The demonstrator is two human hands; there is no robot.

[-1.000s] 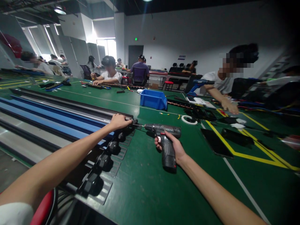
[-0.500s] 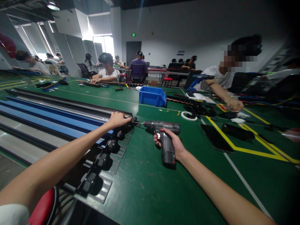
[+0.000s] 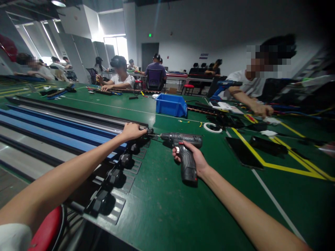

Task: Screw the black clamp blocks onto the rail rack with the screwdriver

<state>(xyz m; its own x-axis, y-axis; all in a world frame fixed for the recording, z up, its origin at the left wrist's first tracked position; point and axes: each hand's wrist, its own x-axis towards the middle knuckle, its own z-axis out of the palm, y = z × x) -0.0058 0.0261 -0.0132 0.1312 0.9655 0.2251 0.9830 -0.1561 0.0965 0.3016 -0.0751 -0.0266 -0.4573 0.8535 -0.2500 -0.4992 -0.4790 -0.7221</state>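
Two bare hands on my feed. Right hand (image 3: 195, 158) wraps the grip of the black drill (image 3: 188, 167), fingers at the trigger. Left hand (image 3: 131, 132) curls over the end of the farthest bar; fingers partly hidden, so I can't tell if it grips. Drill sits right of the left hand, bit pointing at the end fitting (image 3: 150, 131) beside those fingers; contact unclear to me. Black knobs (image 3: 103, 202) line the nearer bar ends. Farther out on the green table (image 3: 162, 212) I see a blue bin (image 3: 170, 105), white ring (image 3: 206, 128) and dark flat panel (image 3: 243, 152).
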